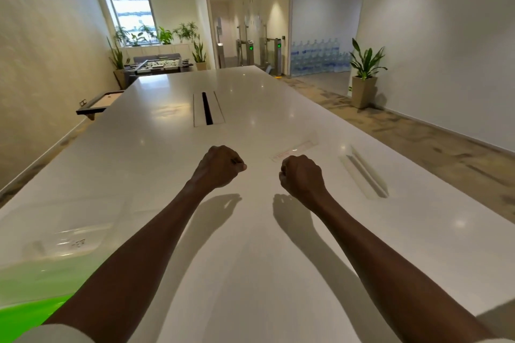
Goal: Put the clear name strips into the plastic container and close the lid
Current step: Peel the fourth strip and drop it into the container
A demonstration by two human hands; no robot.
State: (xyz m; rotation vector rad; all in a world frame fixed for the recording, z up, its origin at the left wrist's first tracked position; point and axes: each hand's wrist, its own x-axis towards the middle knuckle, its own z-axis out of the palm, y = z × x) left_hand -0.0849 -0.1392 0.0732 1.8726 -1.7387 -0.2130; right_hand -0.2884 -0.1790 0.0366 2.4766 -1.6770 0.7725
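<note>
Both my arms reach out over the long white table (250, 108). My left hand (220, 166) and my right hand (302, 175) are clenched into fists above the tabletop and hold nothing. A clear name strip with faint red print (295, 151) lies flat just beyond my right hand. Another clear folded strip (365, 172) lies to the right of that hand. The clear plastic container (64, 242) sits at the left near edge, with something bright green (30, 315) at its near end.
A cable slot (207, 108) runs down the table's middle. A potted plant (363, 83) stands on the floor at the right, by the wall. A foosball table (158, 64) and more plants stand beyond the far end.
</note>
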